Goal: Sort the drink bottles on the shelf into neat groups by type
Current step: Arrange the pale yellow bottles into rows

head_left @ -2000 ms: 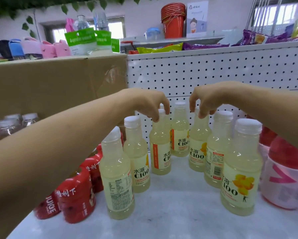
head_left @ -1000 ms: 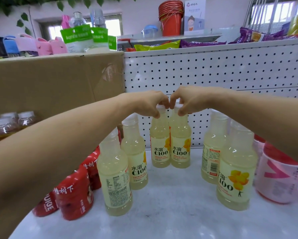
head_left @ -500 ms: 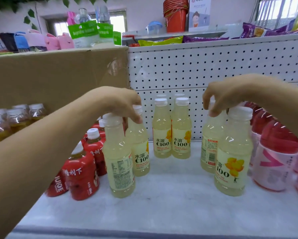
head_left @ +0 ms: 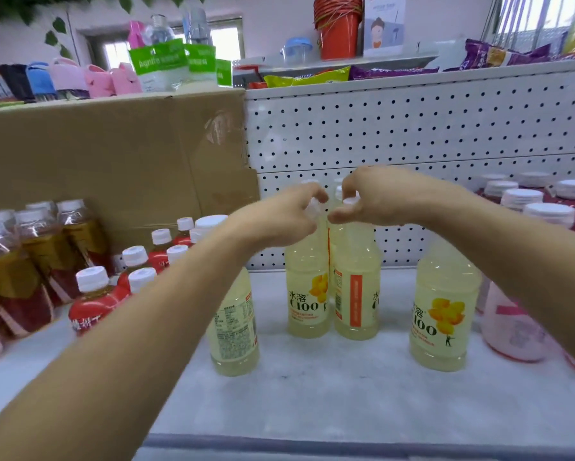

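Pale yellow C100 drink bottles stand on the white shelf. My left hand grips the cap of one yellow bottle at the middle. My right hand grips the cap of the yellow bottle right beside it; the two bottles touch. Behind them, more white caps of the same kind peek out, mostly hidden by my fingers. Another yellow bottle stands alone at the front left, partly behind my left forearm. A further yellow bottle stands at the front right.
Red juice bottles and amber tea bottles crowd the left side before a cardboard box. Pink bottles with white caps fill the right. A white pegboard backs the shelf, whose front edge lies near me.
Half a second ago my hands were apart on the outer yellow bottles. Both have since come together at the middle, each bringing a bottle in front of the back pair.
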Available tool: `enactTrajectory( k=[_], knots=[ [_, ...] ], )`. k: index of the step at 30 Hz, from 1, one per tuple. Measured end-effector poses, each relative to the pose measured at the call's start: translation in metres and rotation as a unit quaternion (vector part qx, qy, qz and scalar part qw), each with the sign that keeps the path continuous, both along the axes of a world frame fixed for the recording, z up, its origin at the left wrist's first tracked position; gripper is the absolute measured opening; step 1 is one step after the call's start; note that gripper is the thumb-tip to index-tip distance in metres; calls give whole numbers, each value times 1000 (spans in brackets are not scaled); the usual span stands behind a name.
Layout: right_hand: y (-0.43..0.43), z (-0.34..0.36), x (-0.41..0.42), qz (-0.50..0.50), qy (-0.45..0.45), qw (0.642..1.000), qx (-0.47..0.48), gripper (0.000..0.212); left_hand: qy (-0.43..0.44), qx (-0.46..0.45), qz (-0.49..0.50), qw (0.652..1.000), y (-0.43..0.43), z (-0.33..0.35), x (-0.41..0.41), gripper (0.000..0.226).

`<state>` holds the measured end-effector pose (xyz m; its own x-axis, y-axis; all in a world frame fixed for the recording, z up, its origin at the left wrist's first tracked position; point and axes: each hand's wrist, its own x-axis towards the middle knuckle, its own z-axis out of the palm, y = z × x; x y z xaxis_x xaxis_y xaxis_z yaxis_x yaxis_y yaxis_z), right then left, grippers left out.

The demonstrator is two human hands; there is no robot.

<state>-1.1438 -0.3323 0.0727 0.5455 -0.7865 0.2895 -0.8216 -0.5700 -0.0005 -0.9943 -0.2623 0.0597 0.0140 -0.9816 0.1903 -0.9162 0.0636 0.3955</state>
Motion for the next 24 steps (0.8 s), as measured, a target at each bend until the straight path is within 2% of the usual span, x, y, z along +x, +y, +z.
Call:
enactTrajectory(
  k=[2,4,6,9,11,14,16,19,21,24],
  knots=[
    [0,-11,2,-12,-21,999,-45,48,112,-64,7,992,0,-24,-1,55],
    [3,-25,2,-8,-86,996,-37,45,221,-127,9,967,2,-52,-4,67],
    [6,-41,1,19,-187,982,30,46,293,-173,11,940,2,-78,-6,69],
    [12,-56,-2,66,-364,911,183,46,348,-205,13,915,-2,-99,-4,53],
    [11,-59,-4,81,-390,898,186,41,377,-207,10,903,-6,-103,-1,54],
    [11,-61,-5,74,-373,919,102,42,390,-210,-2,897,-8,-105,1,63],
    [13,-66,-4,57,-385,919,67,48,397,-212,-13,893,-8,-107,0,60],
    [14,-75,-2,55,-425,902,57,53,401,-218,-7,890,-5,-115,-2,59],
    [15,-83,-2,70,-444,890,79,53,372,-226,14,900,-4,-125,-1,65],
    [15,-96,1,95,-507,846,136,43,321,-228,49,918,-7,-134,1,72]
  ],
)
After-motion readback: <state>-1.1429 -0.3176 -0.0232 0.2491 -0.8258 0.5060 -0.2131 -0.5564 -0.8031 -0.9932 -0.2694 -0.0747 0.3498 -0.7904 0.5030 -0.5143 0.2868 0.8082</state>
